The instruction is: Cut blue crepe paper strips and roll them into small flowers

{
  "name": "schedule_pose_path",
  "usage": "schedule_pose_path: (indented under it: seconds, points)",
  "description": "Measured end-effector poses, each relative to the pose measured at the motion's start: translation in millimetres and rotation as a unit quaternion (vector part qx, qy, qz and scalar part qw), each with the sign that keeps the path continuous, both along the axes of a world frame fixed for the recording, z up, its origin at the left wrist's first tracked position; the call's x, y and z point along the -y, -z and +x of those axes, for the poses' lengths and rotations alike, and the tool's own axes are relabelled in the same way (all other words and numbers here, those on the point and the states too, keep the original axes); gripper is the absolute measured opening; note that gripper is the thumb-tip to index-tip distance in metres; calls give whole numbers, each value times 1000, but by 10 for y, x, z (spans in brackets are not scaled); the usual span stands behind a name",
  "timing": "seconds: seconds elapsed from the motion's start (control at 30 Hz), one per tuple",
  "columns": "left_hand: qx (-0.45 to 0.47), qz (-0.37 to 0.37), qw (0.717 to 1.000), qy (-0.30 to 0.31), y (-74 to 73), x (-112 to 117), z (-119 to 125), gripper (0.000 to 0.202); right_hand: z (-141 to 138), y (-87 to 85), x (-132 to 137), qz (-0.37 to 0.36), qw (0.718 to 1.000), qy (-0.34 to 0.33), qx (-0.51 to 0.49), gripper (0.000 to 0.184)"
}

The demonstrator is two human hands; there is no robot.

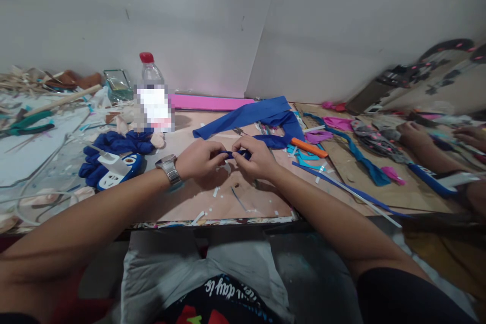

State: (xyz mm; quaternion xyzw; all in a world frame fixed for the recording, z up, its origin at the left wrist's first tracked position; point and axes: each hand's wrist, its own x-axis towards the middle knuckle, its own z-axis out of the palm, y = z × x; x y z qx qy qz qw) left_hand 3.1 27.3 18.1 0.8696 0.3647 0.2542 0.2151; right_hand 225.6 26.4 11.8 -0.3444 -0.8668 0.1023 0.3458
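Observation:
Both hands meet over the middle of the worktable, pinching a narrow, folded stretch of dark blue fabric strip [229, 155]. My left hand [201, 159], with a metal watch on the wrist, grips its left part. Close beside it, my right hand [255, 157] holds the strip between thumb and fingers. Beyond my right hand the blue cloth [246, 115] spreads over the table in a wide band. An orange-handled tool [309, 148], perhaps a cutter, lies to the right of that hand. The fingers hide most of the pinched part.
At left, a blue and white glue gun [120, 171] lies by bunched blue fabric [108, 148]. Behind it stands a red-capped bottle [151, 68]; green-handled pliers [32, 121] lie farther left. Another person's hand [417, 140] works at far right, near a second glue gun [433, 179].

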Motion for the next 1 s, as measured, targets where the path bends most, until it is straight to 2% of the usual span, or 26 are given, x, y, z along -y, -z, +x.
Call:
schedule_pose_path:
  seconds: [0.27,0.43,0.6,0.77,0.9,1.0]
  points:
    - [42,-93,994,35,-13,-16,10,24,-16,36,2,-10,1000,-1,-15,11]
    - [73,-160,984,28,-15,-42,1,29,-15,28,-1,10,1000,-7,-25,10]
    - [112,-218,969,41,9,-66,-5,24,-1,26,-6,26,1000,-10,-14,12]
    - [121,-231,964,44,16,-64,-1,14,9,31,-27,50,998,-22,-6,11]
    - [147,-263,953,39,10,-71,8,27,14,27,-35,53,998,-31,0,11]
    - [152,-247,956,37,20,-84,6,33,15,24,-31,45,999,-20,4,11]
